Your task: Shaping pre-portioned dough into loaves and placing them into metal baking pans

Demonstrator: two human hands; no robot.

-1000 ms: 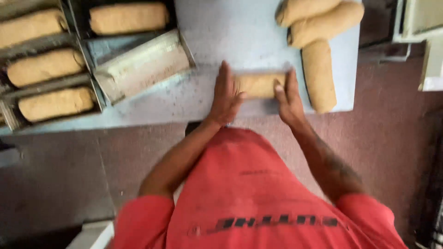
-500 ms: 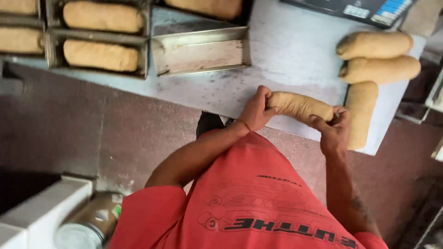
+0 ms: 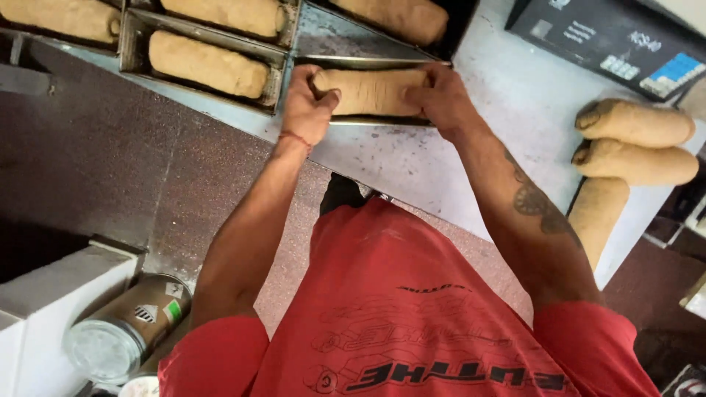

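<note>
Left hand (image 3: 307, 106) clenched around the left end of a log of brown dough (image 3: 371, 91), thumb pressed onto its top, a thin red thread around the wrist. Right hand (image 3: 439, 99) grasping the opposite end, fingers curled over it. Dough log held level between the two, right over an open metal loaf tin (image 3: 368, 65) at the near edge of the tabletop (image 3: 515, 95) — lower side of the log below the tin's rim, though hard to tell whether resting on the tin's floor, since the hands cover both ends.

Just left of that tin, another tin (image 3: 140, 44) with a dough log (image 3: 207, 64) lying lengthwise in it. Beyond these, more filled tins at the top edge: one dough log at top left (image 3: 59, 18), one at top centre (image 3: 232, 13), one further right (image 3: 401, 18).

Well to the right on the pale, speckled tabletop, three loose dough logs — two lying side by side (image 3: 636, 123) (image 3: 638, 162) and a third (image 3: 597, 217) at an angle, reaching the tabletop's near edge. Dark weighing scale with a keypad (image 3: 610, 44) at the top right corner.

Below, a red shirt (image 3: 412, 309), reddish floor, a white box and a metal can (image 3: 121, 331) at lower left.
</note>
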